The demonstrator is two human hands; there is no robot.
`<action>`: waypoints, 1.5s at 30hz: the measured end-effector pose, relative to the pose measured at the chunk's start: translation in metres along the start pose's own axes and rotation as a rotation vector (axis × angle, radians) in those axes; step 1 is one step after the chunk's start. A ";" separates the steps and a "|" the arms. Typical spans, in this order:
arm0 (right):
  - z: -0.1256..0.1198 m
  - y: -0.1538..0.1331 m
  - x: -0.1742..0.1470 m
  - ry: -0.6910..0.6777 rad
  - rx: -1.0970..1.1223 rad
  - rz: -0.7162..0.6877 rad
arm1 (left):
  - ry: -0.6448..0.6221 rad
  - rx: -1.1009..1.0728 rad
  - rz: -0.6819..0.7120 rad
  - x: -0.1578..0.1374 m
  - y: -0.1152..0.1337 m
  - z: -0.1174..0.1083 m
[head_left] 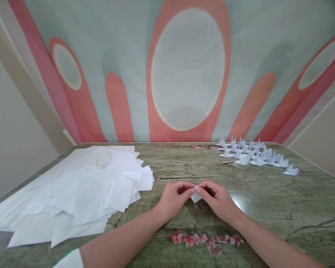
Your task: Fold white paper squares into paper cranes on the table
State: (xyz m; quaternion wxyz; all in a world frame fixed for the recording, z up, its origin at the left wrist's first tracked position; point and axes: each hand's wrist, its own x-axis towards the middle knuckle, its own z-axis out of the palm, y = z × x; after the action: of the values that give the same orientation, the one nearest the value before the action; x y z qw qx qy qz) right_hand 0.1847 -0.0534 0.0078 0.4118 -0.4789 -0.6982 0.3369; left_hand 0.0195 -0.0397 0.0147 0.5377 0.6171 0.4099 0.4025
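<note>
Left hand (171, 199) and right hand (222, 203) close together, thumbs and fingertips of both pinching small folded white paper (195, 197). Paper roughly midway between left and right edges of table (181, 162), well in from far edge; cannot tell whether it touches tabletop. Loose white sheets (72, 190) heaped along left edge. Folded paper figures (258, 160) clustered near far right corner.

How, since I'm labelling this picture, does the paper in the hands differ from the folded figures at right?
The held paper is pinched by the left hand and right hand; the folded figures stand on the table. The held paper shows a downward corner; the folded figures, upright points. Both are white.
</note>
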 end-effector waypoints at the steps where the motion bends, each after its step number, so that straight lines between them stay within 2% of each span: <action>1: 0.000 0.000 0.000 -0.001 0.002 0.009 | -0.005 -0.009 -0.004 0.000 -0.001 0.000; 6: 0.000 0.000 -0.001 0.003 -0.012 0.025 | -0.026 -0.053 -0.010 0.000 -0.006 0.000; 16: 0.001 0.001 0.001 -0.045 0.027 0.062 | 0.012 -0.007 0.004 0.002 -0.010 0.002; 23: 0.000 0.007 0.001 -0.056 0.132 0.092 | -0.129 0.047 -0.032 0.001 0.001 -0.002; 26: 0.001 0.009 0.001 -0.063 0.174 0.102 | -0.152 0.042 -0.042 0.000 0.002 -0.002; 34: 0.002 0.009 0.002 -0.062 0.186 0.113 | -0.120 0.048 -0.066 0.000 -0.003 0.001; 45: -0.003 0.004 0.003 0.022 0.264 0.132 | -0.086 0.084 0.016 -0.003 -0.003 0.005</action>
State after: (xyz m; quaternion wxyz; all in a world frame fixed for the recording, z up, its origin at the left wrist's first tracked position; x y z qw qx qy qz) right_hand 0.1881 -0.0488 0.0061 0.4557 -0.4690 -0.6104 0.4470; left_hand 0.0228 -0.0437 0.0114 0.5251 0.6592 0.3979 0.3624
